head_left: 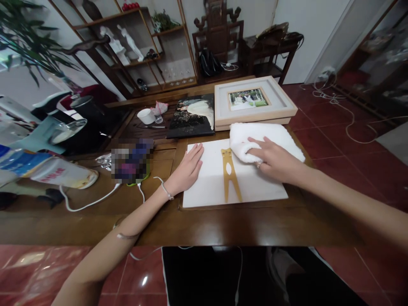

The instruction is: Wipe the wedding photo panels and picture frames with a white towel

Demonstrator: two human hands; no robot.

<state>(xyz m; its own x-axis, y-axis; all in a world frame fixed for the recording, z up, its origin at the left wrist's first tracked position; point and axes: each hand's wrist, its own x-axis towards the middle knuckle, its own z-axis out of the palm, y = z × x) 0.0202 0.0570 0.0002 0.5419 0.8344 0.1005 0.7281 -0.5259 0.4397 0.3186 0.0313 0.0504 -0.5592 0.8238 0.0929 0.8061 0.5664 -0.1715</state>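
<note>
Our left hand (pixel 187 169) lies flat across the left edge of the white board (pixel 207 185), bare room alongside; whether our right hand (pixel 273 159) clamps the towel (pixel 282 137), we cannot tell.

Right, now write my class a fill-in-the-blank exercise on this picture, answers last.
The ____ hand touches the folded white towel.
The ____ hand has a silvery bracelet at its wrist.
On the white sheet, the gold two-legged piece lies ____ these hands.
Of the towel and the wooden picture frame, the nearer to the person is the ____.
Missing words: right; left; between; towel.
</note>
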